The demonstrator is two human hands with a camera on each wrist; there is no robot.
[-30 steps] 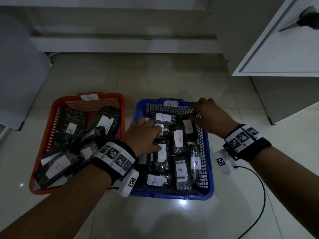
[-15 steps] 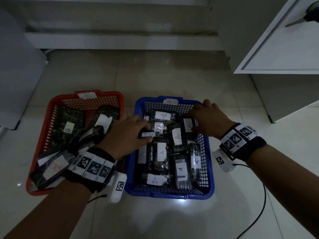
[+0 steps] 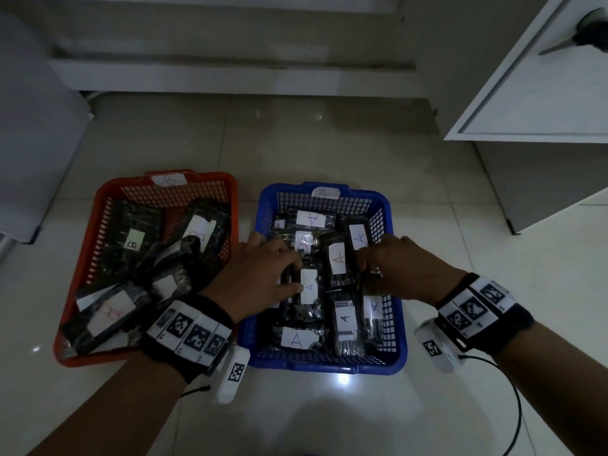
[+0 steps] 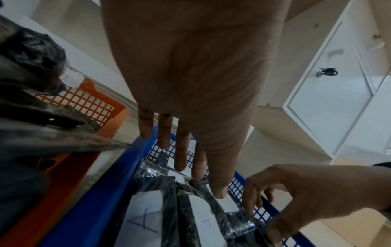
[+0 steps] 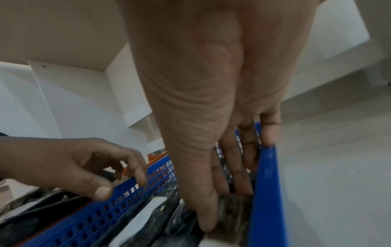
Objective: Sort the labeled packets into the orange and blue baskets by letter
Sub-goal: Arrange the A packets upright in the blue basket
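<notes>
Both hands reach among packets in blue basket.

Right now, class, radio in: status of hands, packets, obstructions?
Both hands in blue basket: left hand open, right hand pinching a packet. A packets sorted here. Nothing obstructing.

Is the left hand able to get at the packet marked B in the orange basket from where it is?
Probably yes. The left hand is over the blue basket, but the B packet lies uncovered in the open orange basket beside it.
</notes>
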